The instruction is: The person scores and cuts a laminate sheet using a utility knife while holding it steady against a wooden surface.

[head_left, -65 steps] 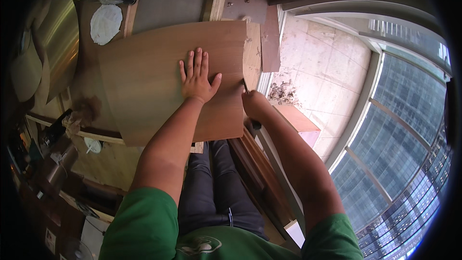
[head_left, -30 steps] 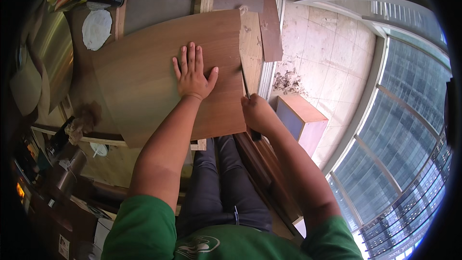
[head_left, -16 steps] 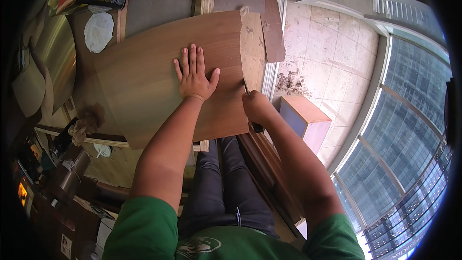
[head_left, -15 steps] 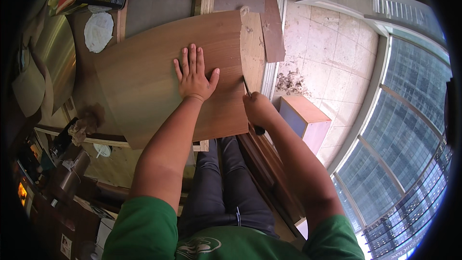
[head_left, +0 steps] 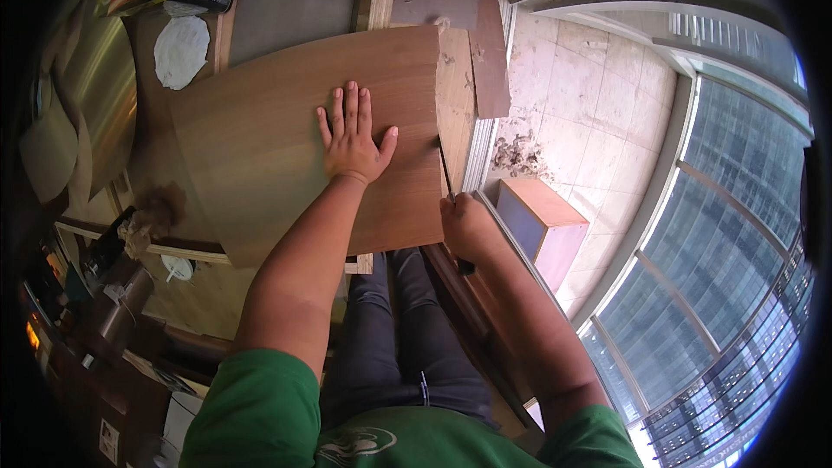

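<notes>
Since half a second ago, little has shifted: left hand [head_left: 354, 140] lies spread flat mid-frame on the wooden panel [head_left: 286, 130]; right hand [head_left: 466, 227] grips a thin blade [head_left: 445, 175] pointing up-frame along the panel's right edge.

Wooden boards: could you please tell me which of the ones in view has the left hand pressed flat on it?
The large brown veneer sheet, the widest board, bears the left hand; the paler strip beside its right edge is untouched.

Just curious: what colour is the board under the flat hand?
Warm brown wood grain board, seen from the head view.
</notes>
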A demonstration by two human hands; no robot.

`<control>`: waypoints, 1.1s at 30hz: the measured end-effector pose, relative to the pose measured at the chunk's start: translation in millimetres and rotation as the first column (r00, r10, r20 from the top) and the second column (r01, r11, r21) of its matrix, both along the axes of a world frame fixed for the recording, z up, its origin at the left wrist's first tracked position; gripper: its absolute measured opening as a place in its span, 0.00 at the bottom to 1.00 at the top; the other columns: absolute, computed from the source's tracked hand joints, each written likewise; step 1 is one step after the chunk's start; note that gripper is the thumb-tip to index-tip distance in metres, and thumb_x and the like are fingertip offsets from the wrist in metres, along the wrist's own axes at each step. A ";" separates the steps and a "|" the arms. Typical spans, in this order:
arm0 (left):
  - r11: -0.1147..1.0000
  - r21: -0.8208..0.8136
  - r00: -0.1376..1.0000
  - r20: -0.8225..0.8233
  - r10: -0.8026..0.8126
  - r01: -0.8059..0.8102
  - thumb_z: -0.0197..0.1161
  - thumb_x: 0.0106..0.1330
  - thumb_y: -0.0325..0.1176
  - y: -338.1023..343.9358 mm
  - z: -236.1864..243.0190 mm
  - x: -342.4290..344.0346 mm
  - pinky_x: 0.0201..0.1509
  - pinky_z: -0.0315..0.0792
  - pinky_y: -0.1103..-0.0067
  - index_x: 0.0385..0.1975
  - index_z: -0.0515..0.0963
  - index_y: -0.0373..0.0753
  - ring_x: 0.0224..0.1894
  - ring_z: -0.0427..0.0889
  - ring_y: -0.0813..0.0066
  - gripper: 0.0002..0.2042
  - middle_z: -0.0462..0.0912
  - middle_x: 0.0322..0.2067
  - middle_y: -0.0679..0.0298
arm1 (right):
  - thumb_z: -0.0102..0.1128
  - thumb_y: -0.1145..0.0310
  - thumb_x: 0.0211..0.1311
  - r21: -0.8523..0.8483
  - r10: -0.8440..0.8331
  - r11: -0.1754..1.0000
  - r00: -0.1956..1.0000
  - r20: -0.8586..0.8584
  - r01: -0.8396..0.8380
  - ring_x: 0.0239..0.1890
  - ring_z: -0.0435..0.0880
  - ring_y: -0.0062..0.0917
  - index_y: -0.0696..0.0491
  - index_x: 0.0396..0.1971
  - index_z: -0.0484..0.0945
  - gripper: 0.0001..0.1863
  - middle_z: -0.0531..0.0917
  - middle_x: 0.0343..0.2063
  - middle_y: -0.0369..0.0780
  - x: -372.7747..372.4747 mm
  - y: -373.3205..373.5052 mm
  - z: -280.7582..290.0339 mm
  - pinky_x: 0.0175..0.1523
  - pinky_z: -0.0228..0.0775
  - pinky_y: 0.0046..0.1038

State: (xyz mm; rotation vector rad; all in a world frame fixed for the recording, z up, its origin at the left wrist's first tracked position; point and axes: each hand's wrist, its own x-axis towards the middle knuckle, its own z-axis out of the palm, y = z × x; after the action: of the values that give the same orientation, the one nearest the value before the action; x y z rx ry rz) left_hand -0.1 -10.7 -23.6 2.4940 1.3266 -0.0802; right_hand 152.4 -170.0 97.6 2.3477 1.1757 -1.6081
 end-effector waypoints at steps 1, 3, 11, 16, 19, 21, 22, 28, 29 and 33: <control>1.000 -0.014 1.000 0.005 -0.007 0.007 0.51 0.71 0.59 -1.7 0.4 3.8 0.83 0.27 0.54 0.79 0.49 0.43 0.83 0.38 0.60 0.42 0.44 0.81 0.62 | 0.46 0.59 0.75 -0.115 -0.169 0.979 0.986 -0.016 0.166 0.43 0.86 0.53 0.66 0.39 0.80 0.23 0.84 0.37 0.63 -7.1 -4.3 -6.8 0.50 0.78 0.48; 1.000 -0.018 1.000 0.013 -0.011 0.011 0.50 0.71 0.60 -1.4 2.9 4.7 0.83 0.27 0.54 0.80 0.48 0.43 0.83 0.37 0.61 0.42 0.42 0.81 0.63 | 0.45 0.58 0.75 -0.251 -0.205 0.951 0.976 -0.077 0.180 0.48 0.84 0.55 0.65 0.40 0.81 0.23 0.83 0.40 0.63 -1.8 -14.7 -19.2 0.53 0.76 0.48; 0.998 -0.068 1.000 0.007 -0.001 0.001 0.50 0.71 0.59 1.1 7.8 3.5 0.83 0.27 0.54 0.79 0.49 0.43 0.83 0.38 0.62 0.41 0.42 0.81 0.65 | 0.49 0.51 0.75 -0.247 -0.407 0.882 0.913 0.028 0.401 0.51 0.81 0.59 0.65 0.43 0.78 0.27 0.83 0.41 0.64 -4.5 -32.7 34.7 0.57 0.72 0.48; 0.999 -0.037 1.000 0.005 0.009 -0.009 0.49 0.71 0.60 0.6 1.4 -0.3 0.83 0.27 0.54 0.80 0.49 0.44 0.83 0.37 0.64 0.42 0.42 0.81 0.66 | 0.51 0.54 0.75 -0.129 -0.367 0.919 0.928 0.068 0.373 0.49 0.82 0.60 0.64 0.43 0.78 0.24 0.84 0.38 0.61 -19.7 -0.7 50.2 0.55 0.74 0.49; 0.998 -0.056 1.000 0.002 0.003 -0.002 0.48 0.71 0.61 0.4 4.0 5.8 0.83 0.27 0.54 0.80 0.49 0.45 0.83 0.37 0.64 0.42 0.42 0.82 0.66 | 0.49 0.58 0.75 -0.178 -0.298 0.929 0.941 0.160 0.325 0.47 0.84 0.58 0.64 0.42 0.79 0.21 0.85 0.37 0.60 -29.8 -1.7 16.4 0.52 0.76 0.49; 0.998 -0.062 1.000 0.027 -0.006 0.008 0.48 0.71 0.61 1.3 6.8 8.4 0.83 0.27 0.54 0.80 0.48 0.45 0.83 0.37 0.64 0.42 0.42 0.81 0.66 | 0.53 0.56 0.73 -0.123 0.041 0.992 0.999 0.020 -0.038 0.41 0.85 0.55 0.63 0.43 0.80 0.22 0.84 0.32 0.58 -8.3 -46.2 -34.9 0.48 0.77 0.45; 0.998 -0.057 0.999 0.049 -0.004 0.007 0.49 0.71 0.60 -0.7 4.2 9.3 0.83 0.27 0.55 0.80 0.49 0.45 0.83 0.37 0.63 0.42 0.42 0.81 0.65 | 0.54 0.55 0.72 -0.072 0.223 0.971 0.974 -0.048 -0.226 0.39 0.86 0.53 0.63 0.43 0.80 0.22 0.84 0.30 0.58 1.8 -58.3 -49.7 0.46 0.78 0.43; 0.998 -0.060 0.998 0.066 0.015 -0.011 0.50 0.70 0.60 -0.7 1.1 0.4 0.83 0.27 0.55 0.80 0.48 0.44 0.83 0.37 0.63 0.43 0.42 0.81 0.65 | 0.55 0.63 0.69 -0.096 -0.461 0.883 0.887 -0.005 0.459 0.20 0.83 0.31 0.58 0.49 0.78 0.16 0.82 0.23 0.43 6.2 -92.3 -12.7 0.25 0.74 0.35; 0.998 -0.064 0.998 0.066 0.010 -0.006 0.50 0.70 0.61 -1.5 2.5 1.9 0.83 0.27 0.54 0.80 0.48 0.44 0.83 0.37 0.63 0.43 0.42 0.81 0.65 | 0.55 0.63 0.68 -0.055 -0.544 0.839 0.837 -0.066 0.541 0.21 0.83 0.30 0.57 0.50 0.77 0.17 0.83 0.23 0.43 11.5 -91.3 -15.8 0.26 0.75 0.35; 0.998 -0.051 0.997 0.078 0.025 -0.021 0.52 0.70 0.60 -1.2 2.0 -0.2 0.83 0.31 0.53 0.79 0.50 0.45 0.82 0.40 0.62 0.42 0.45 0.81 0.65 | 0.58 0.66 0.66 -0.313 -0.834 0.528 0.410 -0.370 0.790 0.31 0.87 0.32 0.53 0.56 0.76 0.19 0.86 0.31 0.43 54.9 -64.4 3.8 0.38 0.81 0.35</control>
State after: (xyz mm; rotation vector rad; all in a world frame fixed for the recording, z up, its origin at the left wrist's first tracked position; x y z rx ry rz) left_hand -0.4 -11.9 -21.6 2.4136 1.3050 -0.0100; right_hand 207.3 -234.3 101.4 2.6954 -0.2501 -2.5551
